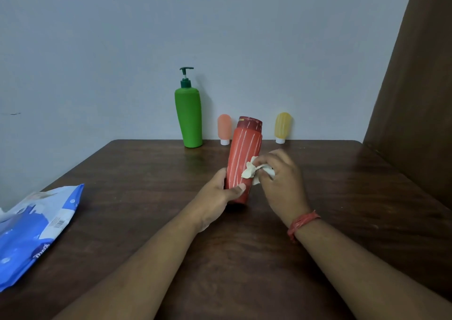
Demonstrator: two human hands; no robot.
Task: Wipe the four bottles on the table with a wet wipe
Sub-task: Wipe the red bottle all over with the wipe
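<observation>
Red bottle point(242, 163) sits mid-worktop, base down on the wood, tilted slightly w/ its cap toward 1 o'clock. Left hand point(217, 197) is clenched round its lower body, thumb across the front. Right hand point(281, 175) has its fingers point(263, 166) pinched on a bunched wet wipe point(252, 171), pressed against the bottle's right side approx mid-height.

To do this step well: keep the left grip low so most of the body stays exposed, run the wipe in long strokes base to cap, rotate the bottle to reach the back, then do the cap. Wipe is crumpled small, so prob better to open it out for more contact.

Around: green pump bottle point(188, 119) at 11 o'clock by the wall, peach tube point(224, 128) just behind the red one at 12, yellow tube point(282, 126) at 1 o'clock, all standing, apart from each other. Blue wipes pack point(36, 231) at 9 o'clock near the worktop point(342, 197) edge. Nothing blocks the hands; the small tubes prob tip easily if the red bottle swings back.
</observation>
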